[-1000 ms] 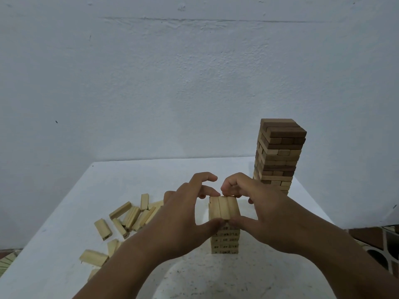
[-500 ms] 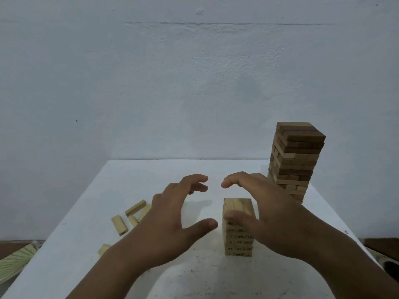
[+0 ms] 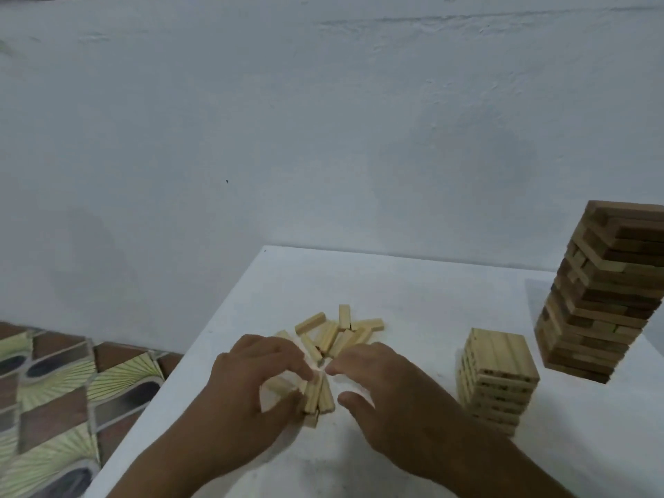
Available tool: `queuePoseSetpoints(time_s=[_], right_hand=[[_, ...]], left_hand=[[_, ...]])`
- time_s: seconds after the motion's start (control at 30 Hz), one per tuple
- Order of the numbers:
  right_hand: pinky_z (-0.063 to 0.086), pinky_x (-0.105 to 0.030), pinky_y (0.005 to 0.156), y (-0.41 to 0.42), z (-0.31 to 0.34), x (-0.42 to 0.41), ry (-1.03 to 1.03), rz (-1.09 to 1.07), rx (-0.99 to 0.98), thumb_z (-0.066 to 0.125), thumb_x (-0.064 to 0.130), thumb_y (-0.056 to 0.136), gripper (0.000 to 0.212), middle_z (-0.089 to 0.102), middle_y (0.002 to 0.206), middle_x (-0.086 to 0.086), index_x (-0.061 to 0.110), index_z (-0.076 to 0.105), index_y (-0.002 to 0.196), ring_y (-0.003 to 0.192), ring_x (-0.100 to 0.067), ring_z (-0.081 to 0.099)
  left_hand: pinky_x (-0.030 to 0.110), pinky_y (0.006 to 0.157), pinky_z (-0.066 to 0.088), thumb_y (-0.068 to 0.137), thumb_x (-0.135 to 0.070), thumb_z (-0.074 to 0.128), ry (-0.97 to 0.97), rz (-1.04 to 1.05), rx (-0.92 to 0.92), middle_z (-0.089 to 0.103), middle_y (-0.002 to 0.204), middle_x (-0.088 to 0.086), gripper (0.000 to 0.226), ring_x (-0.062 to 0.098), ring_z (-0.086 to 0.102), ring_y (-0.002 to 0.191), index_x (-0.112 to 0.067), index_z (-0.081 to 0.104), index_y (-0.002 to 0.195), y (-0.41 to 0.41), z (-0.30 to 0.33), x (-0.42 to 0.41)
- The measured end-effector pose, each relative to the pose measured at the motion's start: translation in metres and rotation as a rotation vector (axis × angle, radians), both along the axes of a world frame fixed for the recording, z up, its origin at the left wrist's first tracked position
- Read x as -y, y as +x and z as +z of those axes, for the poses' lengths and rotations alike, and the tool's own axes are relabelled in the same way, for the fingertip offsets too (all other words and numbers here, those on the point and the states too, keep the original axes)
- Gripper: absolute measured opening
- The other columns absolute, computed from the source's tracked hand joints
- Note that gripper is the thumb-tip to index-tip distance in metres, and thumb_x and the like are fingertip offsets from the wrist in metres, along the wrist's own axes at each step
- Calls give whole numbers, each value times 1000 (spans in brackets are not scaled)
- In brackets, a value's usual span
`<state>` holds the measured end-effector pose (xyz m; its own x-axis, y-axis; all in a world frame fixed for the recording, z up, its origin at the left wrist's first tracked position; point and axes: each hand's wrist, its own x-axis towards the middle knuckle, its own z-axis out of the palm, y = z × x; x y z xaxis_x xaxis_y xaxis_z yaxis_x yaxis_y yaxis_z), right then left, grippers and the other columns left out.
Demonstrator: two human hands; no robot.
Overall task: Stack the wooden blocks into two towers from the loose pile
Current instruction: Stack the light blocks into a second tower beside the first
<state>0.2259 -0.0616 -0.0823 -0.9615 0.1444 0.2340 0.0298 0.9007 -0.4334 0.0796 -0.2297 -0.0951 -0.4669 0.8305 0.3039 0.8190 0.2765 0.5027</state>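
While both hands work at the loose pile [image 3: 337, 334] near the middle of the white table [image 3: 413, 292], the head view shows the left hand [image 3: 248, 393] with fingers and thumb curled round a few pale blocks [image 3: 316, 393], which lie bunched lengthwise between its fingertips; the right hand [image 3: 388, 386] hovers just beside them at about three o'clock, fingers bent and thumb apart, holding nothing that I can make out, though it may be touching the bunch at its fingertip; the rest of the pile fans out at twelve o'clock from the hands; the short pale tower [image 3: 497, 375] stands at three o'clock from the pile, well apart from it, and the tall dark tower [image 3: 607, 289] rises beyond that at about two o'clock, close to the table's right edge; patterned floor tiles [image 3: 54, 389] show at nine o'clock. To gather well, I judge the blocks should be squared side by side into a flush set before lifting, with the right hand pressing their ends level; carried level and set crosswise to the pale tower's top layer, they should sit flat; a skewed set could nudge that tower.
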Motion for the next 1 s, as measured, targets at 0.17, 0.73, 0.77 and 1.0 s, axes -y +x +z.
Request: queuePoseSetpoints(time_s=[0.17,0.73,0.77,1.0], right_hand=[[38,-22,99,-15,-23,11,41,20,59,47,40,94,39,51,128,13,32,52,131,118,-6,39],[46,-17,65,-11,-32,6,1,-276,-57,57,35,85,7,59,73,12,29,61,82,73,-3,54],[44,-16,67,-12,-35,5,26,-283,-47,55,36,86,10,58,75,11,29,61,83,75,-3,52],[34,-4,72,-17,-38,15,17,-209,-90,52,43,92,23,55,105,15,31,67,106,96,-1,47]], left_hand=[[40,85,45,73,-58,63,-86,24,-61,52,116,-36,24,-5,43,117,-54,64,96,-8,-18,10],[29,89,30,80,-56,60,-23,55,-92,46,117,-35,19,-3,34,123,-50,66,97,-2,-45,12],[31,88,31,81,-55,59,-13,58,-90,47,117,-34,18,-3,35,123,-49,67,96,-2,-46,11],[32,84,35,83,-49,64,19,71,-93,50,112,-34,12,-2,40,119,-48,68,95,-2,-49,10]])
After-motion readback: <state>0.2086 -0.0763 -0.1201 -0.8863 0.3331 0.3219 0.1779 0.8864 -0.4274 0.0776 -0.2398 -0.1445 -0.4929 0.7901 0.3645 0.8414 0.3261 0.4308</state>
